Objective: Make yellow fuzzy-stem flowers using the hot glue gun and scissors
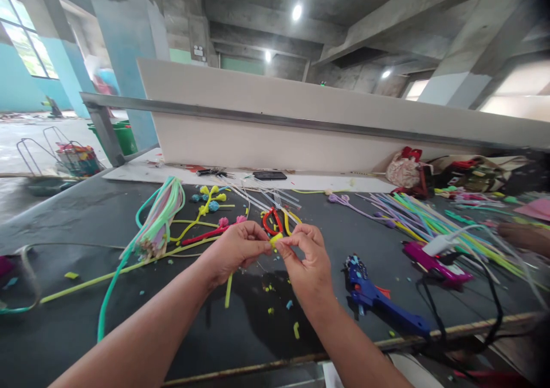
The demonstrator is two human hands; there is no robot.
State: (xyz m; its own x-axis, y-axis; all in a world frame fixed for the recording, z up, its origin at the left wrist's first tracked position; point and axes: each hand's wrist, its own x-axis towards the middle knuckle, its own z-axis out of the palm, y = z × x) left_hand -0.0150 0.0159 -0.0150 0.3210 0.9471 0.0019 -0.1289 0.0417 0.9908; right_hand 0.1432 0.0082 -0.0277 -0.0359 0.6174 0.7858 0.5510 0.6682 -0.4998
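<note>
While pinched up between two sets of fingertips, all too easily lost: one short yellow fuzzy piece (275, 239), held above dark tabletop (234, 342), just in front of red-and-yellow-handled cutting tool (279, 220) (scissors or pliers — cannot tell which). Left hand (240, 250): thumb and fingers narrowed to a pinch, apparently at one end. Right hand (311, 265): likewise narrowed, apparently at the other end. Likeliest fault: slipping from so slight a hold, with a fall among yellow scraps (296, 330) of near-matching colour, hard to pick out. Second possible fault: flattened or bent fuzz, from over-tight pressing. Third: a knock or burn to right hand, from straying sideways onto blue glue gun (378, 301) (heat not to be judged by eye). Fourth: a snag, from catching on black cable (498, 305) near tabletop edge. Lesser matter: tangling with long yellow chenille stem (129, 270), stretched out left of left hand — or with green-and-pink stem bundle (165, 213) beyond.
</note>
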